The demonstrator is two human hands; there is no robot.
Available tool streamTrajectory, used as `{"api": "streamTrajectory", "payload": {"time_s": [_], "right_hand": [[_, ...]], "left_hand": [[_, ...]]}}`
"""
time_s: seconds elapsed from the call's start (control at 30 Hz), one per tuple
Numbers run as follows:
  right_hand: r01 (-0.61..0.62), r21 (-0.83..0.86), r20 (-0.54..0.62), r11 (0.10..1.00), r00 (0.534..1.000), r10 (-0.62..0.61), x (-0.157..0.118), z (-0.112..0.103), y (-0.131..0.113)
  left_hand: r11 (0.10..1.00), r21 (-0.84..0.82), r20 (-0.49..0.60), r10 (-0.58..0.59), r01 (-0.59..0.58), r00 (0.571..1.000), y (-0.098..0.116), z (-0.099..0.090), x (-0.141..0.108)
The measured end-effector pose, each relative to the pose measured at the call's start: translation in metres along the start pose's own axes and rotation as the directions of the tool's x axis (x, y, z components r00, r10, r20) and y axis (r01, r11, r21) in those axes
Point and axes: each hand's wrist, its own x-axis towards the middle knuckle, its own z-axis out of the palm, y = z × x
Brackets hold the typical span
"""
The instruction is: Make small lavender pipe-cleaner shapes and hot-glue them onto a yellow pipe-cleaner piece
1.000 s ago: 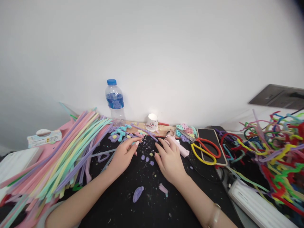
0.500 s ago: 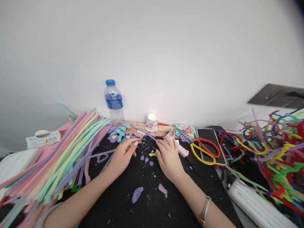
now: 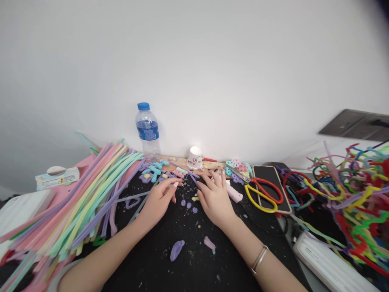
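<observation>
- Left hand (image 3: 161, 196): palm down, wrist bent inward; fingers loosely curled, thumb lying alongside the index finger with a narrow gap; whether anything is pinched there cannot be told.
- Right hand (image 3: 216, 200): palm down, fingers fanned and well opened, tips pointing to the wall; nothing seen in its grasp; a bracelet (image 3: 259, 259) circles the forearm.
- Purple strip (image 3: 191, 174): slim, fuzzy, lying slantwise between the two hands' fingertips, in front of the paper cup (image 3: 195, 157); contact with the right fingers is unclear.
- Purple ovals (image 3: 189, 205): three, small, flat, in a short row on the black mat (image 3: 152, 255) between the hands.
- Pale yellow scrap (image 3: 195, 198): beside the right thumb.
- Pale pink tool (image 3: 234, 194): partly hidden by the right hand, its end showing on the right.
- Purple loop (image 3: 177, 250): larger, elongated, on the mat nearer the wearer.
- Pink piece (image 3: 209, 243): short, bluish at one tip, right of the loop.
</observation>
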Motion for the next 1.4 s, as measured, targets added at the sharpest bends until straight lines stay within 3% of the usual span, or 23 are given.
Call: {"api": "streamTrajectory", "payload": {"time_s": [0.2,0.53,0.63,0.77,0.97,1.23,1.3,1.4], "right_hand": [[0.007,-0.061,0.048,0.998,0.999,-0.004,0.021,0.007,-0.003],[-0.073,-0.092,-0.026,0.993,0.997,0.071,0.017,0.013,0.005],[-0.085,-0.035,-0.083,0.996,0.993,0.081,0.018,0.011,0.007],[-0.091,0.162,-0.15,0.983,0.982,0.116,0.011,-0.001,0.01],[-0.068,0.51,-0.013,0.858,0.996,0.087,-0.013,-0.012,0.009],[-0.204,0.658,0.118,0.724,0.979,0.169,-0.026,-0.014,0.017],[-0.271,0.717,0.156,0.643,0.96,0.23,-0.025,-0.013,0.019],[-0.365,0.818,0.221,0.444,0.913,0.342,-0.024,-0.012,0.02]], "left_hand": [[1.0,-0.022,-0.002,0.006,-0.006,1.0,-0.005,0.0,0.001],[1.0,0.003,-0.011,0.003,-0.003,1.0,-0.003,-0.001,0.001],[1.0,0.02,-0.026,-0.002,0.002,1.0,-0.003,-0.001,0.001],[1.0,-0.01,-0.04,-0.028,0.028,0.999,-0.002,-0.001,0.001],[0.998,-0.062,-0.009,0.026,-0.027,1.0,0.004,0.001,-0.002],[0.993,0.063,0.032,0.103,-0.104,0.994,0.007,-0.001,-0.007],[0.989,0.08,0.055,0.121,-0.125,0.991,0.008,-0.001,-0.007],[0.988,0.081,0.093,0.127,-0.135,0.987,0.01,-0.001,-0.008]]}}
